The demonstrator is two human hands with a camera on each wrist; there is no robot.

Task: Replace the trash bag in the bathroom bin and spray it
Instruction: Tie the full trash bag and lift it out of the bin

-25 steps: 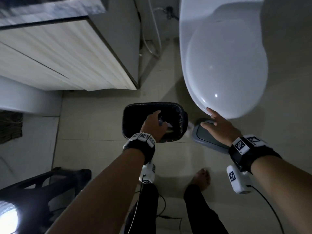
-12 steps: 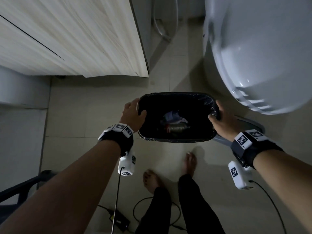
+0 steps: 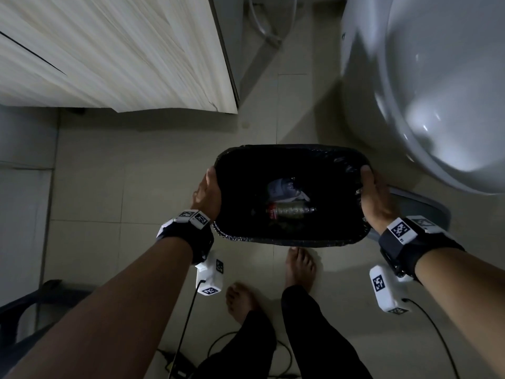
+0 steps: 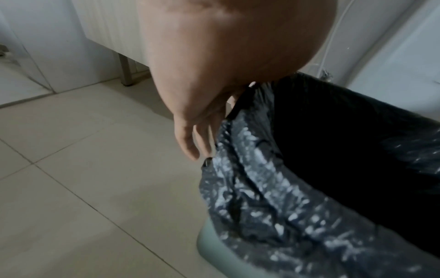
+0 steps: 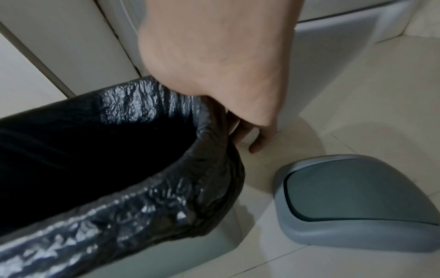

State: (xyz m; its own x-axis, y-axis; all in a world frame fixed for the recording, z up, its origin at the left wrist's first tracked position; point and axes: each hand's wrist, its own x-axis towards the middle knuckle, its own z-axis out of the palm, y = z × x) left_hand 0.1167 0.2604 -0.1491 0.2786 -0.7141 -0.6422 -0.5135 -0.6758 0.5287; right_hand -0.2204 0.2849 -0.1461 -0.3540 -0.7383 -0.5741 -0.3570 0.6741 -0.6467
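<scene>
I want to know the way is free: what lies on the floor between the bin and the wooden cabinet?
Only bare floor tiles lie between the bin and the cabinet; the head view shows this.

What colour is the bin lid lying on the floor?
Grey-blue lid, clearest in the right wrist view.

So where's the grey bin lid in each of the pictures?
Head view: the bin lid lies on the floor at the right, mostly hidden behind the right hand, under the toilet.
Left wrist view: not in it.
Right wrist view: the bin lid lies on the floor at lower right.
Shared landmark: the black trash bag folded over the bin's rim shows in all three.
</scene>
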